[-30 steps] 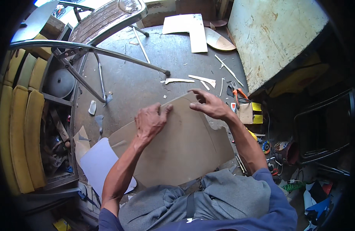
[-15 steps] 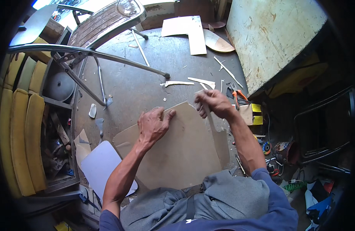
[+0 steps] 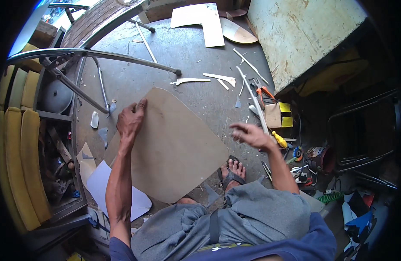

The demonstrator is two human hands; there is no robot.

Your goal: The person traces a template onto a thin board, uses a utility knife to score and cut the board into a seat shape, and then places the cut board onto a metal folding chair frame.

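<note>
A flat brown board (image 3: 178, 143), with rounded corners, is tilted in front of my knees. At its upper left edge my left hand (image 3: 131, 118) grips it, thumb lying on the face and the other fingers partly hidden. To the right of the board my right hand (image 3: 251, 135) is off it, fingers stretched out and slightly blurred, with nothing in them. Just beyond that hand a long pale strip (image 3: 255, 102) lies on the floor, its lower end near my wrist. Beside the strip are pliers (image 3: 265, 93) with orange handles and a yellow-handled tool (image 3: 279, 139).
Pale offcuts (image 3: 194, 80) lie on the dark floor (image 3: 165, 78). A metal-framed chair (image 3: 122, 55) stands at far left, by a rack of yellow cushions (image 3: 33, 161). A white sheet (image 3: 102, 185) lies near my left arm. A worn pale panel (image 3: 305, 39) rises at far right.
The board has turned and shifted left with my left hand, uncovering my sandalled foot. My right hand has let go of the pale strip and moved nearer to me.
</note>
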